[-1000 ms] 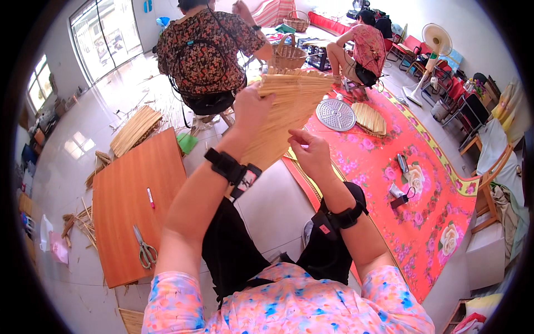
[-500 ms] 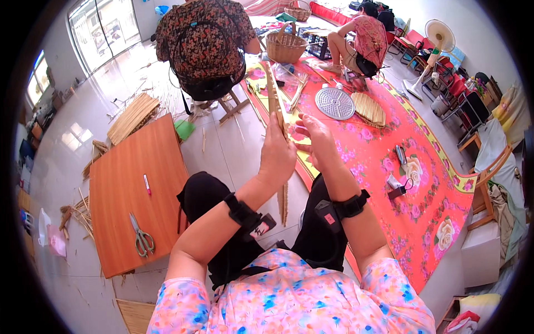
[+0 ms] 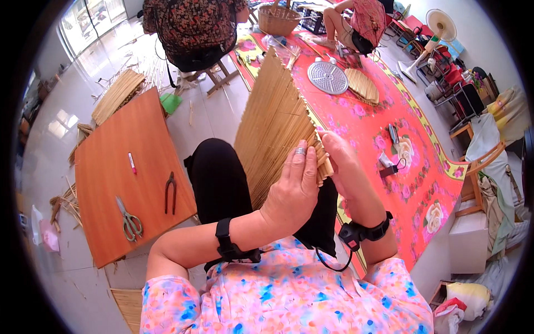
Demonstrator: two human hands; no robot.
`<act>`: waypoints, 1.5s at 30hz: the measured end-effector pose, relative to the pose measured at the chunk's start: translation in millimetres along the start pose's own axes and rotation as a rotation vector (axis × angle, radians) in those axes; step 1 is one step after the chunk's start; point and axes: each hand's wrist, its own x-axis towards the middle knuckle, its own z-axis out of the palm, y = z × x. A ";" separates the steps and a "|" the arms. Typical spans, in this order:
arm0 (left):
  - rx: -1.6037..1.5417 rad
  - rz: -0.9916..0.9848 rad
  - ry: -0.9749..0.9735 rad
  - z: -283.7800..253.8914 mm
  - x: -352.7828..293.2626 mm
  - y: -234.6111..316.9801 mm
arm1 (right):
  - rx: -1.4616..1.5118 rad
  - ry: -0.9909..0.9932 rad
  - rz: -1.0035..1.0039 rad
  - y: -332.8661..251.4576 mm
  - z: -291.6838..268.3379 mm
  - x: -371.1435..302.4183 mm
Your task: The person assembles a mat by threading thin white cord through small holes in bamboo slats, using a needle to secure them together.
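A stiff panel of tightly laid straw-coloured reed strips (image 3: 272, 122) stands tilted over my lap, its broad face toward me. Fingers of my left hand (image 3: 289, 183), one with a ring, press together on the panel near its right edge. At that same edge my right hand (image 3: 345, 161) closes from the other side; its fingertips are partly hidden. Short bundled reed ends stick out between the two hands. To my left, a brown wooden board (image 3: 133, 178) carries scissors (image 3: 130, 222), dark pliers (image 3: 170, 193) and a pink-and-white marker (image 3: 132, 163).
A red floral mat (image 3: 411, 222) covers the floor to the right, with a round grey perforated disc (image 3: 328, 77) and a second reed panel (image 3: 361, 86). Two people sit ahead, near a wicker basket (image 3: 278, 21). Loose reed panels (image 3: 118, 96) lie left; a fan (image 3: 441, 25) stands right.
The panel has turned from nearly edge-on to showing its broad face. Both hands have shifted right and lower along its edge. The pliers now show fully on the board.
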 end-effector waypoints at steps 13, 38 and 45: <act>0.014 0.085 0.039 12.9 -1.4 -8.4 | -0.442 -0.021 0.245 -20.6 -27.6 37.7; 0.676 -0.889 -0.308 -98.6 -252.2 -235.2 | -0.921 -0.040 0.078 -23.2 -16.6 84.6; 0.242 -1.174 -0.321 -97.0 -266.9 -305.2 | -1.066 -0.117 0.025 -21.1 -12.8 95.8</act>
